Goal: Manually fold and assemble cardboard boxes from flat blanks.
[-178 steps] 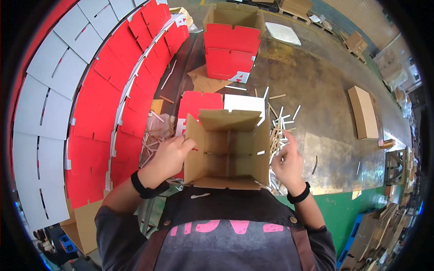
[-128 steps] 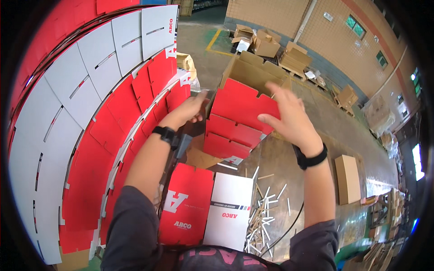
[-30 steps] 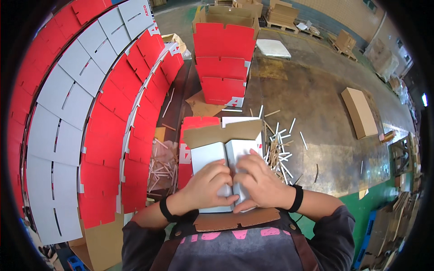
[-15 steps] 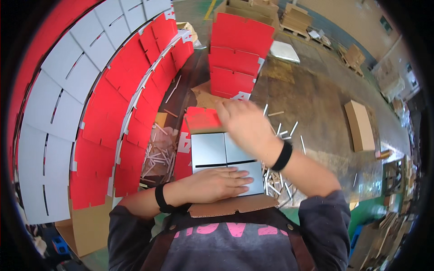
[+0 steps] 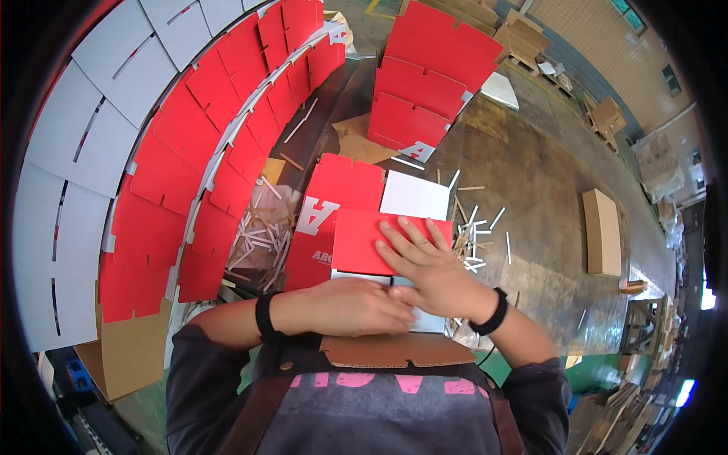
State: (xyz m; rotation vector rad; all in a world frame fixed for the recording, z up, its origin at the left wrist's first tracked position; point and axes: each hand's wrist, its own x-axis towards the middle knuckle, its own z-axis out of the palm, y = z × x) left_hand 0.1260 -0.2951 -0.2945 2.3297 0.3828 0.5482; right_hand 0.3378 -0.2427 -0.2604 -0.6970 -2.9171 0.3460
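Carton in hand sits at the near edge of the counter, just in front of the person's dark apron. Its far flap, red outside, is folded inward over the top; the near flap, plain brown, lies outward toward the apron. White contents show between the two flaps.

Right hand presses palm down on the red flap, fingers fanned wide, its thumb reaching over to the fingers of the left hand. Left hand lies across the opening, fingers together and curving down; whether it grips anything cannot be told. Each wrist wears a black band.

Just past the carton lie a red panel with white print and a white panel beside it. Toward the far edge of the counter rises a stack of red cartons. Loose strips are strewn to the left, and more white and brown ones to the right. A plain tan box stands near the right edge. Overlapping red and white cardboard sheets run in long rows down the left side.
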